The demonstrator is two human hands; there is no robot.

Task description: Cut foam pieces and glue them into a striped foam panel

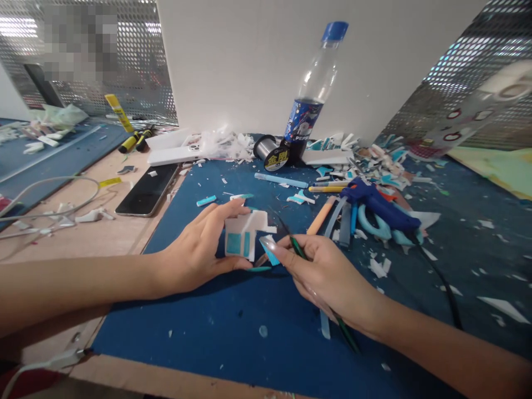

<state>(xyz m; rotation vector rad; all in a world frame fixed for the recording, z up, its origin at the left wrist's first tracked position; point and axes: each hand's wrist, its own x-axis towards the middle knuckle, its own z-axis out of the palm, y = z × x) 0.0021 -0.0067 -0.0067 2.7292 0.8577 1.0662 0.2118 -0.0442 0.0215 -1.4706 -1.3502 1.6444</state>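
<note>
My left hand (208, 241) curves around a small white foam-like piece (248, 221) with teal rectangles on it, thumb at its lower edge and fingers at its top. Close beside it, my right hand (328, 271) pinches a small teal and white scrap (271, 252) between thumb and finger. A slim dark green tool (347, 335) also runs through the right hand, slanting down to the right; its kind is hard to make out. Both hands are just over a blue mat (208, 343). A thin teal edge (258, 269) shows under the white piece.
A blue glue gun (380, 205) with a black cord lies at right. Behind stand a tilted Pepsi bottle (305, 119) and a line spool (272, 153), amid foam scraps (374, 163). A phone (147, 189) lies left. A white panel (249, 66) rises at the back.
</note>
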